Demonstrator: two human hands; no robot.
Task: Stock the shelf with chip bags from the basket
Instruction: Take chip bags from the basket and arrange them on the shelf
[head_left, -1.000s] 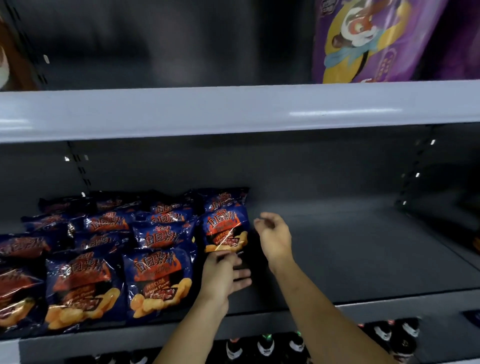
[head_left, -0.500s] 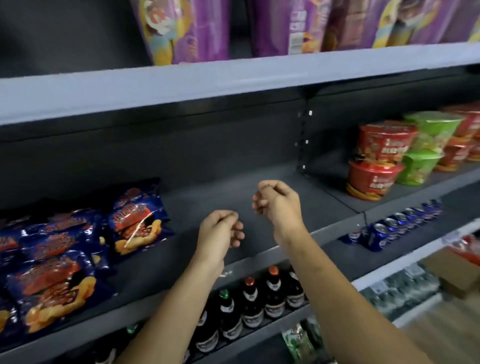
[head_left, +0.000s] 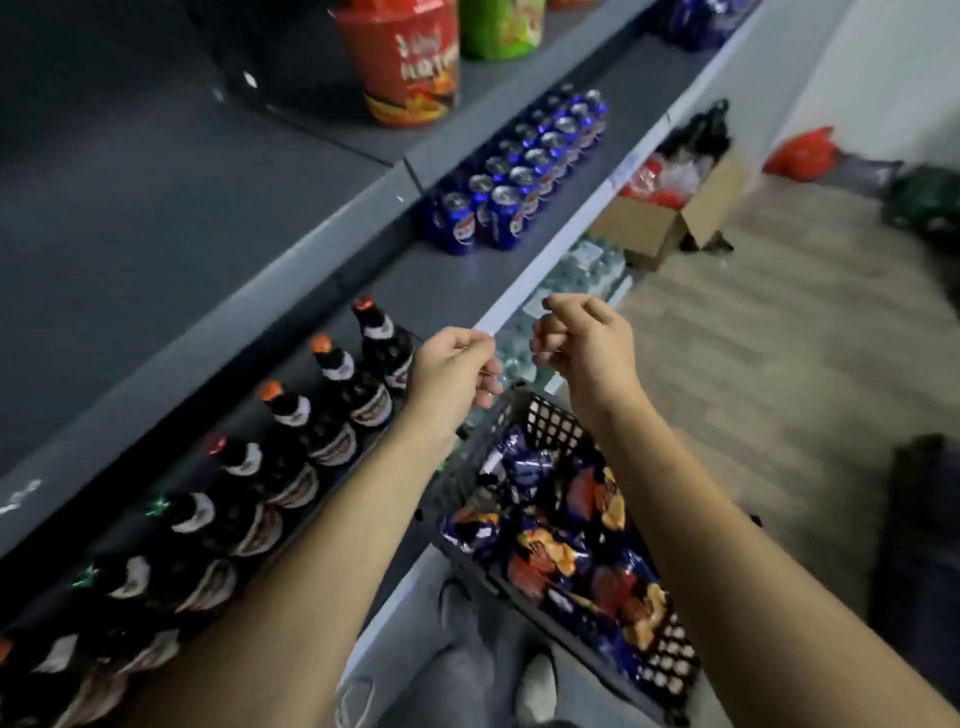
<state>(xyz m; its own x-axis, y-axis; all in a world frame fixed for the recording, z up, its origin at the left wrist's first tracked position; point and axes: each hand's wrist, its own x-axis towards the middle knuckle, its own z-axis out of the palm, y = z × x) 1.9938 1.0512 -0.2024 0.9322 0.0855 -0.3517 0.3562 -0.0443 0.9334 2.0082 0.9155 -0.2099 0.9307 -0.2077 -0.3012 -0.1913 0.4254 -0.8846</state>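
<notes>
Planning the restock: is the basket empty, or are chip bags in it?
Not empty: many blue chip bags lie heaped inside the basket.

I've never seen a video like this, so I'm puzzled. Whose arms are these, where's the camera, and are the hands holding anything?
No machine here: these are a person's own arms. The camera sits on their head, looking down, so you see what they see. The left hand and right hand have curled fingers and hold nothing. Below them sits a grey basket full of chip bags. On the shelves stand dark bottles, blue cans and a red noodle tub.
</notes>
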